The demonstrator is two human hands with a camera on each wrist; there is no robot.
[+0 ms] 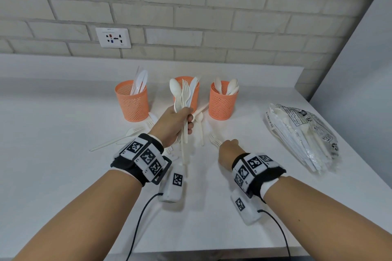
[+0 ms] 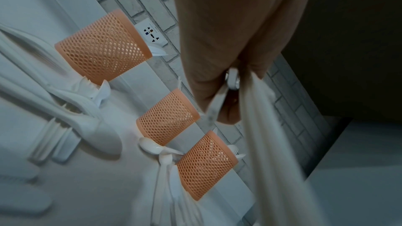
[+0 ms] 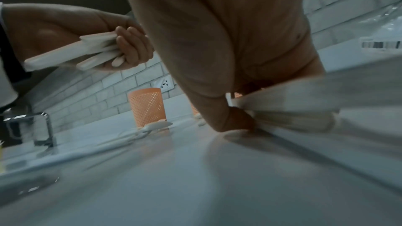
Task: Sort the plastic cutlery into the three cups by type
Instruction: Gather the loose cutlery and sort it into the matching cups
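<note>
Three orange mesh cups stand in a row near the wall: the left cup (image 1: 132, 103) (image 2: 102, 45) holds knives, the middle cup (image 1: 196, 93) (image 2: 167, 118) is partly hidden, the right cup (image 1: 222, 101) (image 2: 206, 164) holds spoons. My left hand (image 1: 182, 118) (image 2: 228, 92) grips an upright bundle of white cutlery (image 1: 183, 95) with forks, a spoon and a knife, in front of the middle cup. Low on the counter, my right hand (image 1: 226, 144) (image 3: 239, 121) pinches the handle of a fork (image 1: 213, 140) lying there. Loose cutlery (image 1: 118, 139) lies in front of the cups.
A clear plastic bag of packed cutlery (image 1: 301, 133) lies at the right of the white counter (image 1: 63, 165). The brick wall with a socket plate (image 1: 112, 37) is just behind the cups. A metal tap (image 3: 41, 126) shows far left in the right wrist view.
</note>
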